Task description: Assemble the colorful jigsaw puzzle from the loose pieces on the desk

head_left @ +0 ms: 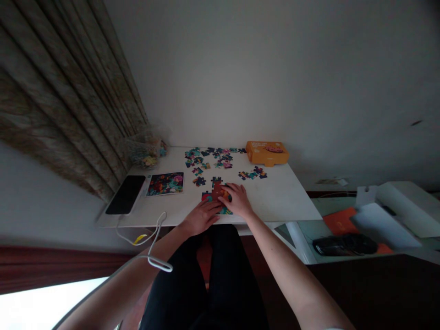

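A partly joined jigsaw puzzle [216, 187] with reddish-brown, teal and orange parts lies near the table's front edge. My left hand [201, 217] rests along its lower left side, fingers stretched out and lying on the pieces. From the right, my right hand [237, 200] bends thumb and fingers around an orange puzzle piece [226, 195], touching the puzzle; the palm hides part of it. Loose puzzle pieces [198, 181] lie just beyond, and several more puzzle pieces [223, 158] are spread along the back. Another group of pieces [253, 173] sits to the right.
On the white table [285, 201] stand an orange box [268, 153] at the back right and a clear bag [146, 151] at the back left. A picture card [165, 184] and a black phone [126, 195] lie left. A white cable [156, 238] hangs over the front edge.
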A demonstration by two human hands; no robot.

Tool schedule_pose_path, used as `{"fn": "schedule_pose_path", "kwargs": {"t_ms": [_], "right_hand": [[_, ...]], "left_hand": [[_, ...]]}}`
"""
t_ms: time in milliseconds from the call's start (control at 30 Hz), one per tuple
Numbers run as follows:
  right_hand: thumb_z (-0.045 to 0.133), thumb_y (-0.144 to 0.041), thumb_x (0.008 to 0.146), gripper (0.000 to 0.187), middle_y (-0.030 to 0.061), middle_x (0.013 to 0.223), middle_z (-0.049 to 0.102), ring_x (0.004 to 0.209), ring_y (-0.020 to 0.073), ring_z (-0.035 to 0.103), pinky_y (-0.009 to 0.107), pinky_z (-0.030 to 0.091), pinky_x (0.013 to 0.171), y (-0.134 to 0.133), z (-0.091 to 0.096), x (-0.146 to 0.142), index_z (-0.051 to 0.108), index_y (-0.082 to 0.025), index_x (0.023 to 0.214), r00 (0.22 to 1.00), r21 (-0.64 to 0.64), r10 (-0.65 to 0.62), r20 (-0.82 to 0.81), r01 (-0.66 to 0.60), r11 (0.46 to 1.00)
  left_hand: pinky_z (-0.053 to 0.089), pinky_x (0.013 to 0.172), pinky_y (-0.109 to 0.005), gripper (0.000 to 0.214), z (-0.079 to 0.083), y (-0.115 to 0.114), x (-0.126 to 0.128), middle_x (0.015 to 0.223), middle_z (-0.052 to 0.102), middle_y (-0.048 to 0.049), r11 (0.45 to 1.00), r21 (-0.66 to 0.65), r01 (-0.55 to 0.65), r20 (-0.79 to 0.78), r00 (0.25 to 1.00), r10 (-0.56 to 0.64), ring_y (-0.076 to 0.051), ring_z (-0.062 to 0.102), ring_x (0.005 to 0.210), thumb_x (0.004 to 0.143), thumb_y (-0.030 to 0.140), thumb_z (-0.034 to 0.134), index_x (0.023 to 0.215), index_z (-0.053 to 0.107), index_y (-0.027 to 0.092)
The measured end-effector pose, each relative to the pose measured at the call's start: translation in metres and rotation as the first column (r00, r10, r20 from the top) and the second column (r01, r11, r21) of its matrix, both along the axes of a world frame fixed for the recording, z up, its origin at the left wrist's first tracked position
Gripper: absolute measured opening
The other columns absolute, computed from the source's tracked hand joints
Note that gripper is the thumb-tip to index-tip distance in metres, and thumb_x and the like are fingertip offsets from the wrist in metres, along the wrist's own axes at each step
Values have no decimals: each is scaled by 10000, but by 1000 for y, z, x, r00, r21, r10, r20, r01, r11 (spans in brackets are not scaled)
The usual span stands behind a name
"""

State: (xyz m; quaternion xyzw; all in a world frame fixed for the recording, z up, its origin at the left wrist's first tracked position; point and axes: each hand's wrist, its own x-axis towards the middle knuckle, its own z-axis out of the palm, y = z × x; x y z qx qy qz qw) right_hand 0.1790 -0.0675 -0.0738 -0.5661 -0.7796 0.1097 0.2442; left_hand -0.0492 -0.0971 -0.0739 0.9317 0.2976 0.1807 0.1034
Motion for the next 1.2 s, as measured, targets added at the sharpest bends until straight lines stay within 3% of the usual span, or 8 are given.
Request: {"fn": "schedule_pose_path", "kwargs": {"t_ms": [133,267,500,633,700,867,1000,1200], "right_hand": [[562,-507,1018,426,126,1426,628,1372,299,520,594,262,1214,1,-3,0,675,-261,1346,999,12,-26,-36,27,1000],[569,-511,1014,409,130,1386,646,1343,294,544,575,285,1206,3,-5,1,692,-251,1305,997,39,-36,-66,39,998],[616,-481,987,362,127,1315,676,1280,296,581,531,363,1159,6,-10,2,714,-233,1232,994,77,-49,-101,57,995],[616,-486,974,327,121,1223,714,1204,289,616,489,425,1103,9,-11,5,734,-234,1147,977,100,-42,-208,64,993],[608,-511,965,335,117,1140,739,1130,280,644,460,465,1054,11,-12,8,739,-227,1085,940,96,-67,-335,105,990],[589,-615,915,462,80,909,758,822,237,683,353,545,771,15,-18,16,729,-195,1049,713,-97,-217,-667,206,974],[601,-607,890,438,47,798,739,733,216,669,311,526,681,16,-17,17,734,-202,994,667,-157,-215,-713,147,977],[659,-549,832,369,25,716,717,649,199,649,287,503,594,17,-17,19,691,-213,983,655,-212,-231,-719,109,971]], "left_hand": [[453,1170,-458,344,3,32,-12,1395,671,-82,970,4,-243,95,966,241,-233,610,1310,1012,211,501,1307,673,250],[467,1153,-487,435,6,70,-24,1418,641,-138,806,-17,-592,75,803,592,-309,585,1341,892,204,643,1327,642,200],[510,1079,-451,372,3,89,-23,1234,743,-139,702,-78,-708,6,704,710,-307,690,1161,900,235,630,1266,660,171],[531,1041,-431,342,2,84,-17,1165,756,-125,711,-76,-699,83,706,703,-291,705,1103,879,177,617,1218,664,176],[528,1050,-427,343,1,76,-8,1169,746,-115,764,-47,-643,161,750,641,-281,694,1124,866,162,637,1207,656,191],[541,1030,-424,339,2,48,37,1143,729,-98,876,28,-481,281,845,455,-271,676,1112,872,149,672,1199,626,225],[530,1041,-439,321,6,36,66,1116,725,-109,888,36,-458,283,857,431,-282,672,1092,872,151,684,1179,624,221],[499,1073,-480,318,7,31,78,1187,715,-133,878,16,-479,264,849,458,-303,651,1161,914,157,600,1226,619,215]]}}
